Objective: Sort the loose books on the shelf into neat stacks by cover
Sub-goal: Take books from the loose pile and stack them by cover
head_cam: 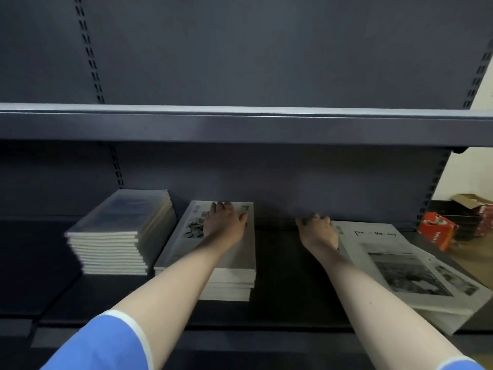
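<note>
A neat stack of blue-covered books (pixel 117 231) stands at the left of the dark shelf (pixel 280 289). Beside it is a shorter stack of white books with a black-and-white photo cover (pixel 234 271). My left hand (pixel 225 220) lies flat on top of this white stack, fingers reaching its far edge. At the right lies a loose, skewed pile of the same white books (pixel 400 268), overhanging the shelf's front. My right hand (pixel 318 229) is at the far left corner of that pile, fingers curled over the top book's edge.
An upper shelf board (pixel 240 124) juts out above the working shelf and limits headroom. Past the shelf's right end, red cardboard boxes (pixel 437 231) sit on the floor. Bare shelf surface shows between the white stack and the loose pile.
</note>
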Available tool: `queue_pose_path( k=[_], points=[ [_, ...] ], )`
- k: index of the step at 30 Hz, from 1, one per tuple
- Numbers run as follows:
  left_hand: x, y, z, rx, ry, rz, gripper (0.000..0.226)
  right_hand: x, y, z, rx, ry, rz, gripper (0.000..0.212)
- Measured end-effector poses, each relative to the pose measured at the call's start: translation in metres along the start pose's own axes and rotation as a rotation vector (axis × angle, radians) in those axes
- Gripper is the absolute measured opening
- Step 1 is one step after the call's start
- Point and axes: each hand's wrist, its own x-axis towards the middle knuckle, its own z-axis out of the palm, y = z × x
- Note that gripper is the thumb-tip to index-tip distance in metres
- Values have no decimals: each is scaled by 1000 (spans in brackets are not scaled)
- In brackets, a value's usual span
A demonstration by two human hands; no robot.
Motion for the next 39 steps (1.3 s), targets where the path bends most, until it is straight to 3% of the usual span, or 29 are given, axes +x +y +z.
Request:
queue_pose_path(
  k=[11,21,24,28,35,39],
  points=[
    [-18,85,40,39,-155,68,72,6,101,-16,-162,21,153,60],
    [-34,147,76,139,-310,139,92,8,169,-34,-204,-10,243,65],
    [-39,163,85,139,-341,144,90,10,182,-37,-211,-26,249,65],
    [-46,179,96,148,-451,224,67,13,191,-36,-257,-17,210,62],
    [-47,182,107,25,-467,121,91,19,196,-34,-247,18,236,78],
    [-44,181,108,-47,-479,109,87,22,198,-36,-210,50,274,85]
  ],
)
